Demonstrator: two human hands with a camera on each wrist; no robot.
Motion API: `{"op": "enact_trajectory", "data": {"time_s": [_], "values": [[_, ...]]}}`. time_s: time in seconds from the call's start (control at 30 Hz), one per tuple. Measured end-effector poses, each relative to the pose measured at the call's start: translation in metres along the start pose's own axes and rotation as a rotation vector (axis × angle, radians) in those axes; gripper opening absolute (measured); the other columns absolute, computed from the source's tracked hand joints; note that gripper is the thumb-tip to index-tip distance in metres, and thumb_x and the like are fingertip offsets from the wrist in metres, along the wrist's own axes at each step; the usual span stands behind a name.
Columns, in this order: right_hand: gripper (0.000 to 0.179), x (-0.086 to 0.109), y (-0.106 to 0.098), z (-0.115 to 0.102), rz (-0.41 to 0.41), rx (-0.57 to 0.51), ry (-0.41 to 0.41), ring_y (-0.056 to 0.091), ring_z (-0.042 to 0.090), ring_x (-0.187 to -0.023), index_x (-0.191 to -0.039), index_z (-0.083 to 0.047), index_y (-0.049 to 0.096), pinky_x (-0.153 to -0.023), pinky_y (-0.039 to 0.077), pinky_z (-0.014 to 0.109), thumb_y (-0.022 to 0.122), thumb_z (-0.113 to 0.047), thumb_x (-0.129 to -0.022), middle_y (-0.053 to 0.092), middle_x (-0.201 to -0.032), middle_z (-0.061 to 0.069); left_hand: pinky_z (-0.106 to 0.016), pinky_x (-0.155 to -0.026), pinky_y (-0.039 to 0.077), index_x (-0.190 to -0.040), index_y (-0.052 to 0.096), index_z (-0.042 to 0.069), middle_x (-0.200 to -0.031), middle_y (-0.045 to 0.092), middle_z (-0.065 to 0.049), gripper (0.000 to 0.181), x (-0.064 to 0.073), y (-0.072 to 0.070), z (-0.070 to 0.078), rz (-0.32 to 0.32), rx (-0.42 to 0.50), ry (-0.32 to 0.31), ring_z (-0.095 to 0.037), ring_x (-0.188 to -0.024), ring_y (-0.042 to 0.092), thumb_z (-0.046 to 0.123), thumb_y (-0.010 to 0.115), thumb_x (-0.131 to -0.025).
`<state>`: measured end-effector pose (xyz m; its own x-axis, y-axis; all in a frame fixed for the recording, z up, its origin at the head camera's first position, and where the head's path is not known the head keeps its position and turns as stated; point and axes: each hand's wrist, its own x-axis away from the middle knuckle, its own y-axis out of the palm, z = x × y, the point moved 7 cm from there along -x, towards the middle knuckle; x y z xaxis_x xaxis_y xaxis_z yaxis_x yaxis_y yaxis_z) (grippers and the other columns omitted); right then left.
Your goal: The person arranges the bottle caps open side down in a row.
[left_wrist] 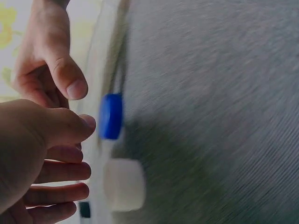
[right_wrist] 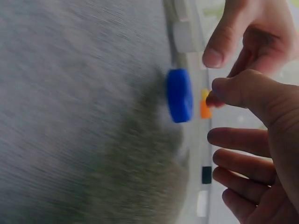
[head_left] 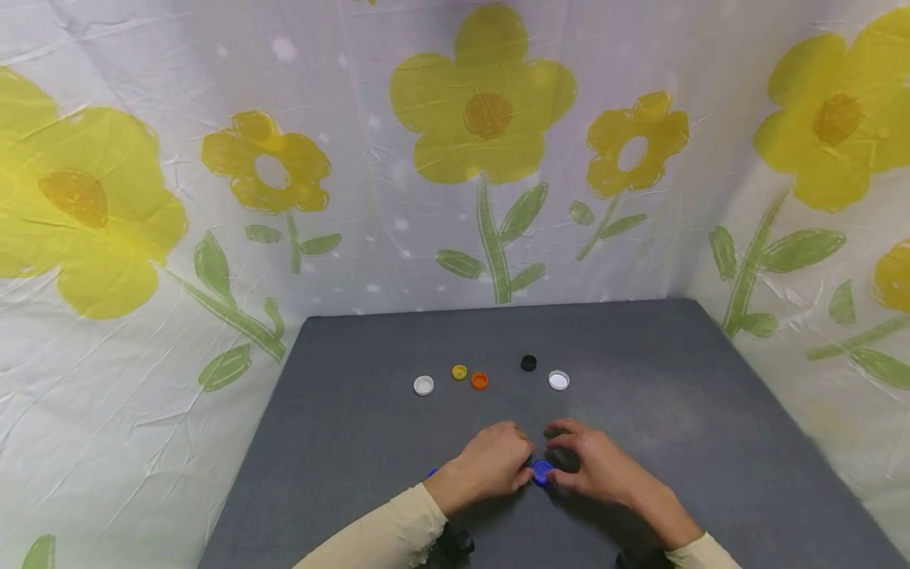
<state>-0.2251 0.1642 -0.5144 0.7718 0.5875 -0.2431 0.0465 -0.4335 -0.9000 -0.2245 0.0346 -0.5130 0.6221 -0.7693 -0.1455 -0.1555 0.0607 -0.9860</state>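
Note:
A round blue bottle cap (head_left: pixel 542 472) lies on the dark grey table between the two hands. From its left side my left hand (head_left: pixel 494 458) reaches in, its fingers bent loosely and nothing seen in them. On its right, my right hand (head_left: pixel 596 465) has thumb and fingers spread apart, with the thumb tip close beside the cap. Both wrist views show the blue cap (left_wrist: pixel 111 116) near the thumbs; whether either touches it I cannot tell. A second blue thing (head_left: pixel 431 472) is mostly hidden behind my left forearm.
Farther back on the table (head_left: pixel 341 411) lie a white cap (head_left: pixel 423 386), a yellow cap (head_left: pixel 459 372), an orange cap (head_left: pixel 479 381), a black cap (head_left: pixel 529 363) and another white cap (head_left: pixel 558 380). A flower-printed sheet (head_left: pixel 370 237) hangs behind and around the table.

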Motion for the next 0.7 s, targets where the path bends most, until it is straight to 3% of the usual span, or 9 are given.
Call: {"op": "enact_trajectory", "data": {"time_s": [0.43, 0.7], "values": [[0.034, -0.044, -0.029, -0.011, 0.055, 0.096, -0.073, 0.062, 0.028, -0.121, -0.111, -0.011, 0.075, -0.093, 0.053, 0.047, 0.079, -0.034, -0.086, 0.062, -0.135, 0.012, -0.032, -0.072, 0.055, -0.092, 0.072, 0.018, -0.084, 0.069, 0.008, 0.022, 0.014, -0.034, -0.057, 0.079, 0.017, -0.145, -0.015, -0.086, 0.066, 0.04, 0.074, -0.089], [0.033, -0.075, -0.029, -0.016, 0.051, 0.107, -0.094, 0.056, 0.03, -0.129, -0.113, -0.011, 0.075, -0.098, 0.05, 0.051, 0.076, -0.034, -0.088, 0.06, -0.139, 0.011, -0.037, -0.08, 0.056, -0.103, 0.073, 0.016, -0.093, 0.074, 0.003, 0.025, 0.031, -0.052, -0.095, 0.106, 0.037, -0.235, -0.018, -0.088, 0.069, 0.036, 0.076, -0.088]]}}
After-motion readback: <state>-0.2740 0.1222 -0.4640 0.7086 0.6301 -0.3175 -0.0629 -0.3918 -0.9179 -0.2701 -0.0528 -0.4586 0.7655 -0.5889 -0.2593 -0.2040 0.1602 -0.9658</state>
